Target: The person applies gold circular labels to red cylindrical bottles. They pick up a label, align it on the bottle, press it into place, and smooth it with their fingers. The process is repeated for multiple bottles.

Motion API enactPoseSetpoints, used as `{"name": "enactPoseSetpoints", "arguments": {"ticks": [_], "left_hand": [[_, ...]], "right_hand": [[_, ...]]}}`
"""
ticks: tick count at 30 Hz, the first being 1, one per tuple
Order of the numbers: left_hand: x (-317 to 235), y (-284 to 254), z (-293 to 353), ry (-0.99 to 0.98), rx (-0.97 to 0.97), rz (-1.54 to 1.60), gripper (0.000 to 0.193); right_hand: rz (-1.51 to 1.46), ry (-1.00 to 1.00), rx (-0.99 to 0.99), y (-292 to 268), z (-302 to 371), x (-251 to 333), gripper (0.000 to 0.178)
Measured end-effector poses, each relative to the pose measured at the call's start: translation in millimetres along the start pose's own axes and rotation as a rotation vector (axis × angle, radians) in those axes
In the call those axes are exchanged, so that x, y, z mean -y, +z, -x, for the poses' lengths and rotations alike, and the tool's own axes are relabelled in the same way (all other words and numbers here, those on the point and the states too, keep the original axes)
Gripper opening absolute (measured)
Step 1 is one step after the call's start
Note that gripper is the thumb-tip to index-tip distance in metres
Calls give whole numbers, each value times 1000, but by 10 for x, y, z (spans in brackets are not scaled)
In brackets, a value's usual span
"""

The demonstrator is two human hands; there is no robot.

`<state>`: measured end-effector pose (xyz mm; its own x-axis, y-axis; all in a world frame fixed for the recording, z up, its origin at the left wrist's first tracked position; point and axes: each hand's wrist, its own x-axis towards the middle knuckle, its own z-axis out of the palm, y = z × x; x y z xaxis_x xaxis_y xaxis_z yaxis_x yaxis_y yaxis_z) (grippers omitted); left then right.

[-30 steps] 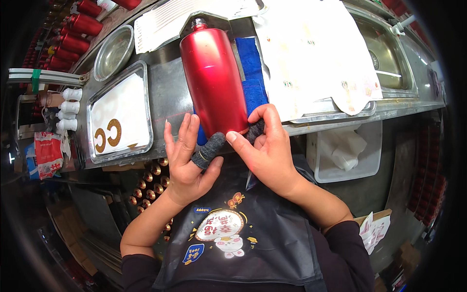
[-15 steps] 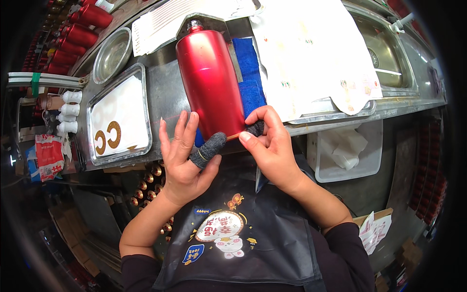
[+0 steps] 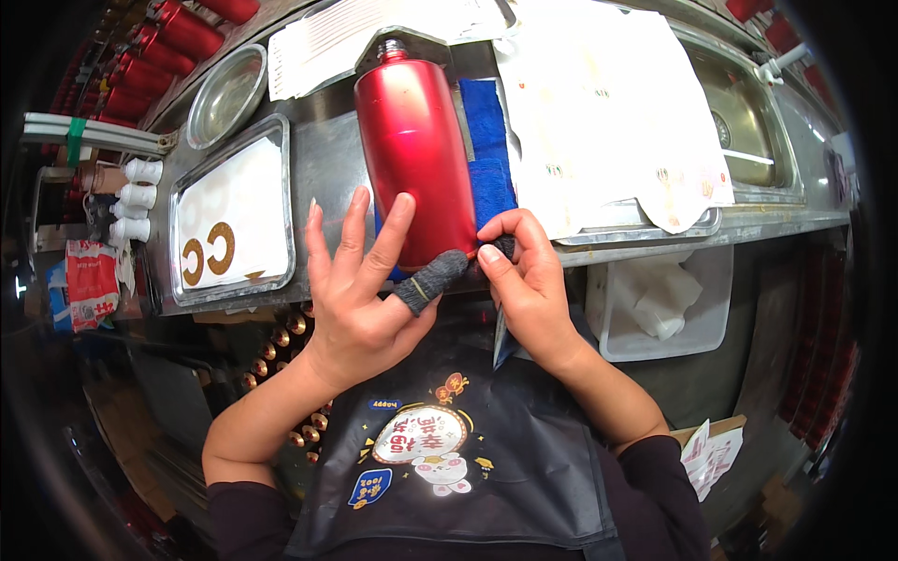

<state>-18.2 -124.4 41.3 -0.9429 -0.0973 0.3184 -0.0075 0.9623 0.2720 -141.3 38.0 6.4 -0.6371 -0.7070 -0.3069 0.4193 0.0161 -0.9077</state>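
A glossy red bottle (image 3: 416,154) lies on its side on the steel bench, its dark threaded neck away from me and its base toward me. My left hand (image 3: 360,304) is at the left of the base, three bare fingers spread. Its index finger, in a grey knit finger cover (image 3: 432,280), presses along the base's edge. At the base's right corner my right hand (image 3: 533,290) is closed in a pinch, with a dark cover on one fingertip. What it pinches, if anything, is hidden. Blue cloth (image 3: 491,178) lies under and beside the bottle.
Left of the bottle stands a metal tray (image 3: 285,220) with a white sheet bearing gold ring-shaped decals; behind it is a round metal bowl (image 3: 227,93). White sheets (image 3: 608,112) cover the right side, before a sink (image 3: 758,159). A white bin (image 3: 706,327) sits below the bench edge.
My left index finger has slid right along the base toward my right hand, and the thin orange strip seen between them hardly shows now. The whole view has shifted slightly.
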Motion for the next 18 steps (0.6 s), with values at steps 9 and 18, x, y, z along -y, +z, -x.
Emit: {"name": "enactPoseSetpoints", "arguments": {"ticks": [9, 18], "left_hand": [[-90, 104, -110, 51, -41, 114, 23], [-24, 198, -163, -57, -3, 256, 75]], "right_hand": [[205, -160, -157, -137, 228, 29, 19], [638, -582, 51, -34, 366, -40, 33]]}}
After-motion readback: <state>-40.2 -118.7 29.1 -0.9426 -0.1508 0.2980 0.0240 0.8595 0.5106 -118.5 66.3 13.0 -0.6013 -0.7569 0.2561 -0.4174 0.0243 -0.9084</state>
